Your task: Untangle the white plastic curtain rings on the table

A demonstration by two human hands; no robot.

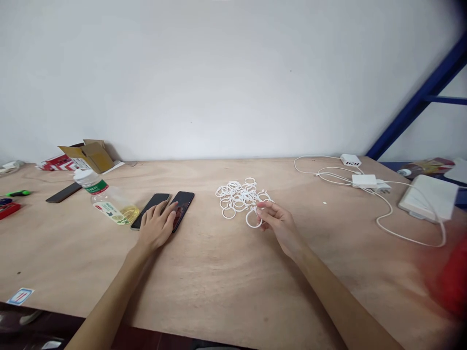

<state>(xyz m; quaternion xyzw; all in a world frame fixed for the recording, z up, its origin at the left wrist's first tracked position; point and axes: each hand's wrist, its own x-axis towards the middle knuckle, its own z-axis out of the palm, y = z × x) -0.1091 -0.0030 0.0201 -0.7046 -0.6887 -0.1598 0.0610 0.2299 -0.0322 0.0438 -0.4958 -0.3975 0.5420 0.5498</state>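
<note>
My left hand (156,226) lies with its fingers stretched over two dark phones side by side. The left phone (157,200) is partly under the fingers, and the right phone (184,201) shows most of its screen. A white ring (249,224), like a small curtain ring, is pinched between the thumb and fingers of my right hand (276,221). Just beyond it a loose pile of white rings (237,194) lies on the wooden table (204,282). Left of the phones, a clear plastic bottle (109,199) with a little yellow liquid leans at a tilt.
An open cardboard box (94,154) sits at the back left, near another dark flat object (64,192). White cables (386,214) run between a charger (364,181) and a white box (428,198) on the right. A blurred red shape (454,277) is at the right edge.
</note>
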